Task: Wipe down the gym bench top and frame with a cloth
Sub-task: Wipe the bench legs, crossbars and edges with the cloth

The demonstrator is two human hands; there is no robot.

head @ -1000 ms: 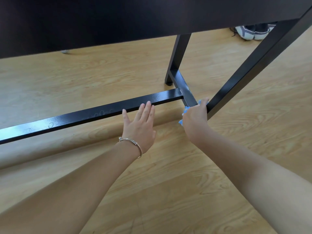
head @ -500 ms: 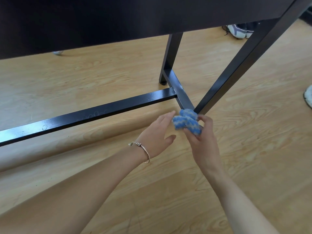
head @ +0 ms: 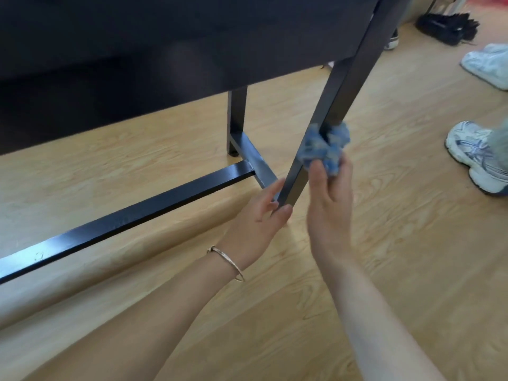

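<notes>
The dark bench top (head: 165,42) fills the upper left of the head view. Its black metal frame shows a slanted near leg (head: 341,92), a far leg (head: 236,116) and a long low crossbar (head: 123,215) over the floor. My right hand (head: 330,204) grips a bunched blue cloth (head: 324,147), which is wrapped against the near leg about halfway up. My left hand (head: 258,226), with a bangle on its wrist, holds the foot of that leg between thumb and fingers.
Light wooden floor (head: 398,270) lies all around. A person's white sneaker (head: 475,155) stands at the right, another pale shoe (head: 489,64) behind it, and a black fringed item (head: 448,26) at the far upper right.
My right hand has lifted the cloth from the floor-level joint up onto the slanted leg. My left hand left the crossbar and took hold of the leg's foot. The view shifted right.
</notes>
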